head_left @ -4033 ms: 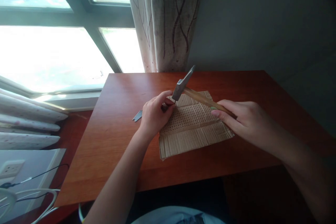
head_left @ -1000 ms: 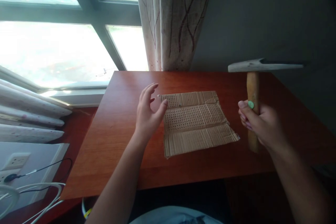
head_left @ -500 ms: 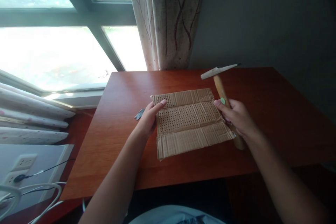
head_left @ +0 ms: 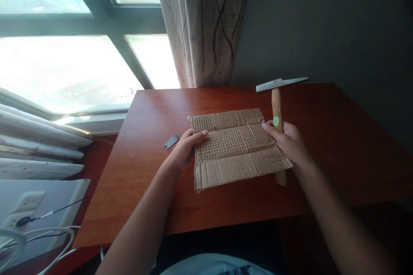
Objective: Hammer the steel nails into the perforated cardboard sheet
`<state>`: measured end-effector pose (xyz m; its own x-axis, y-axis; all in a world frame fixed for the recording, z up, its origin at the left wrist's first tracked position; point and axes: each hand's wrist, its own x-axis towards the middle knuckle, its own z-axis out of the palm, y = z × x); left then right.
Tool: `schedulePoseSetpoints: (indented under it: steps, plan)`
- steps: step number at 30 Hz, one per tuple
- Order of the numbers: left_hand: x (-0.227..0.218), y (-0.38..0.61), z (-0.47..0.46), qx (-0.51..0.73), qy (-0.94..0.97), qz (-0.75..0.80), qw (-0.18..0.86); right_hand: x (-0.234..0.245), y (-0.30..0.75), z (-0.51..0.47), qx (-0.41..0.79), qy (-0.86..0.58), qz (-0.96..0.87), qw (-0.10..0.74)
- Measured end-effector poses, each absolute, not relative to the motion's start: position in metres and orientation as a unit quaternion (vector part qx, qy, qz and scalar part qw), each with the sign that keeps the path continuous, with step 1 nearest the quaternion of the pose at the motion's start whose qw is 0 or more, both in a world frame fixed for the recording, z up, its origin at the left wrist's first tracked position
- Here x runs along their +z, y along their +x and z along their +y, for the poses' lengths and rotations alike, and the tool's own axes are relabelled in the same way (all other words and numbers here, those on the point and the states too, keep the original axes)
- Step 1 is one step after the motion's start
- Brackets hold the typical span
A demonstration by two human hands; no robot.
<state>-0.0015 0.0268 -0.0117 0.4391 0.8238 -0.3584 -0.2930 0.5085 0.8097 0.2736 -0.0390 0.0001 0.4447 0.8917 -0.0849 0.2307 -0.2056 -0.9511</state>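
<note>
A creased cardboard sheet (head_left: 241,167) is held up over the table, with rows of small holes across its middle and upper left. A small shiny point, perhaps a nail (head_left: 215,126), shows near the upper punched patch. My left hand (head_left: 187,148) is closed on the sheet's left edge, thumb on top. My right hand (head_left: 288,139) grips the sheet's right edge and also a hammer (head_left: 276,102), whose wooden handle stands nearly upright with the pale metal head at the top. To the left of my left hand lies a small bundle of nails (head_left: 171,140).
The reddish wooden table (head_left: 138,172) spreads beneath my hands. Beyond it are a window (head_left: 106,21), a patterned curtain (head_left: 209,30) and a grey wall. At lower left, a wall socket (head_left: 30,203) has a black plug and white cables.
The hammer has swung more upright, and its head has shifted right. My left thumb has slid slightly right and down on the cardboard sheet. The nail bundle shows more fully.
</note>
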Motion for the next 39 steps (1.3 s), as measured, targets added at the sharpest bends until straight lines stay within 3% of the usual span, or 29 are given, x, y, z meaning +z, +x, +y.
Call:
schedulePoseSetpoints:
  steps: [15,23,31,34,39]
  plan:
    - [-0.008,-0.003,0.026,0.347,0.331,0.406,0.778,-0.006,0.268,-0.040,0.349,-0.693,-0.392,0.495]
    - [-0.009,-0.004,0.029,0.344,0.333,0.406,0.779,-0.018,0.269,-0.041,0.425,-0.654,-0.313,0.542]
    - [-0.008,-0.012,0.032,0.385,0.375,0.370,0.757,-0.013,0.280,-0.040,0.408,-0.601,-0.308,0.614]
    - [-0.002,-0.016,0.036,0.418,0.436,0.381,0.700,-0.008,0.282,-0.039,0.362,-0.583,-0.326,0.650]
    - [0.003,-0.039,0.044,0.474,0.545,0.506,0.471,-0.004,0.279,-0.044,0.238,-0.575,-0.358,0.696]
